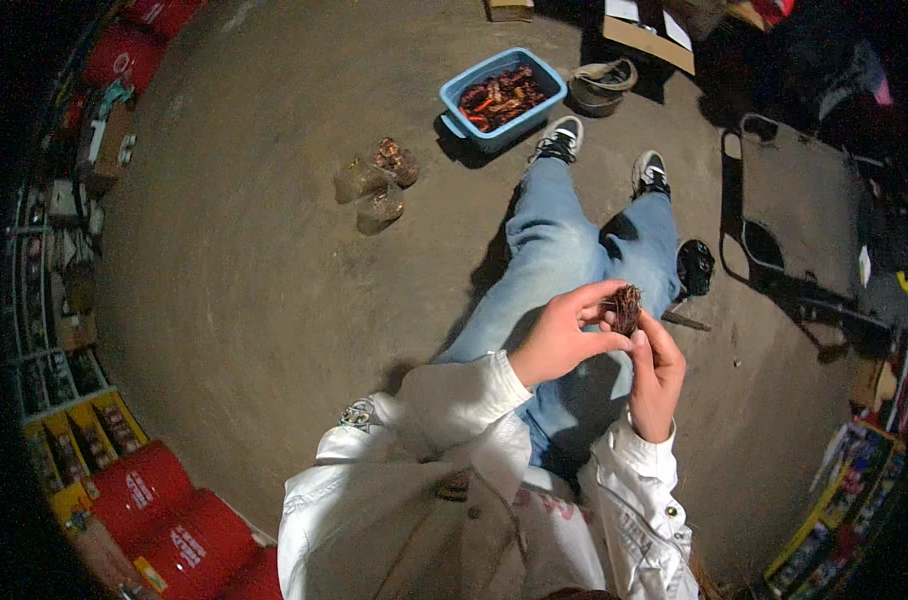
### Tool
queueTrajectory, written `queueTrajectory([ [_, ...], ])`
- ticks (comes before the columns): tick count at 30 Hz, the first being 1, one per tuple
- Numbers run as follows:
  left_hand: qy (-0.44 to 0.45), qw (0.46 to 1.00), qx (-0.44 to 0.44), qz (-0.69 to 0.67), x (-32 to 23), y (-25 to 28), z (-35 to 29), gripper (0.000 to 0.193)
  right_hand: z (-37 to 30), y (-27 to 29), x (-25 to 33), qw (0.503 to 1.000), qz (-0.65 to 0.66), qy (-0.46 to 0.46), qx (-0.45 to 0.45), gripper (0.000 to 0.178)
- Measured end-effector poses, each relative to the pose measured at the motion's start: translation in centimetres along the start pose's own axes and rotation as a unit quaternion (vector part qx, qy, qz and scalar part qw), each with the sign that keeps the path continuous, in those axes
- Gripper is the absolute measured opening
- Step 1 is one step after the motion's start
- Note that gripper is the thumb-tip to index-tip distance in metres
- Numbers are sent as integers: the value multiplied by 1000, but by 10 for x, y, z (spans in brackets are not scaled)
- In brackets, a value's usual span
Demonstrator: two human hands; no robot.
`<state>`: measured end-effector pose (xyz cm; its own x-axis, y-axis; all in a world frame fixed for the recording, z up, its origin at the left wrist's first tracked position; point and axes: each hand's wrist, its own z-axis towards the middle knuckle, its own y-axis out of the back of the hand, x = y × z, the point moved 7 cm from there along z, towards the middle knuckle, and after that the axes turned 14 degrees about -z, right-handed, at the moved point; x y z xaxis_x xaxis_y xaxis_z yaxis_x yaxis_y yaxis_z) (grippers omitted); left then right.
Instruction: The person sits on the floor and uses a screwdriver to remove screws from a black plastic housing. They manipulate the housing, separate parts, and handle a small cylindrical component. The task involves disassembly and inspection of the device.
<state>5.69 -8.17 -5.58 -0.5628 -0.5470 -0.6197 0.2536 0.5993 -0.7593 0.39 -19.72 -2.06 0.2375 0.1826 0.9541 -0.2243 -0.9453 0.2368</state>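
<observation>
Over my lap, a small bundle of thin, dark reddish-brown strands (626,312), which look like wire, is held upright between both hands. My left hand (564,332) pinches it from the left with fingers and thumb. On the other side, the fingertips of my right hand (658,372) close on its right and lower edge. Beyond my feet stands a light blue plastic tub (454,122), filled with dark reddish pieces and a few orange ones. Left of my legs, three clear bags (379,205) sit on the floor; one contains coppery bits.
A grey-green bag or pouch (602,88) lies beside the tub. To the right is a folding chair (799,205), and a black object (694,267) rests by my right leg. Red drums (139,490) and loaded shelves line the left edge; an open cardboard box (649,40) is at the back.
</observation>
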Motion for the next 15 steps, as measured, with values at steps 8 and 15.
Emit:
queueTrajectory([
  [8, -57, 994, 40, 82, -31, 12, -11, 61, 10, -22, 39, 973, -177, 67, 129, 33],
  [15, -12, 997, 14, 68, -34, 23, -15, 59, 14, -39, 25, 987, -16, -39, 154, 35],
])
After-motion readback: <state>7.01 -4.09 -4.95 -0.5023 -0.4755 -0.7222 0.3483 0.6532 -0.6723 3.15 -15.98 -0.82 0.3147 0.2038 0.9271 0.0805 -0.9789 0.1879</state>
